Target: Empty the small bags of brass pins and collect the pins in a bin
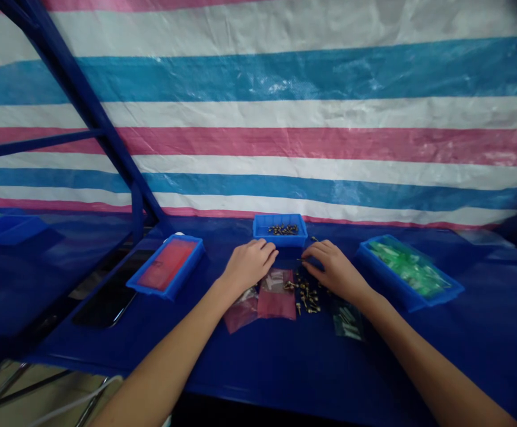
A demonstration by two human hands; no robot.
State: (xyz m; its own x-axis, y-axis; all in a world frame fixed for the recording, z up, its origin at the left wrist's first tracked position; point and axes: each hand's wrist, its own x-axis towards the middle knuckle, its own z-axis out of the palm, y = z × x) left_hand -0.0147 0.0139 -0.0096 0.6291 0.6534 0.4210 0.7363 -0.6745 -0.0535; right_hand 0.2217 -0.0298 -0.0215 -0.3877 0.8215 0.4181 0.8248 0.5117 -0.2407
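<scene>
My left hand lies palm down with curled fingers just in front of a small blue plastic tray holding a heap of small brass fittings. My right hand arches over the table, its fingertips close to that tray and beside a scatter of loose brass fittings. Both palms hide whatever they might hold. Below my left wrist lie pinkish plastic bags, and a clear bag of small pale parts lies below my right wrist.
A blue tray with a red lining stands left of my hands, and a blue tray of green-tinted bags stands right. A black phone-like slab lies on the blue table. Blue metal framing and a striped tarpaulin stand behind.
</scene>
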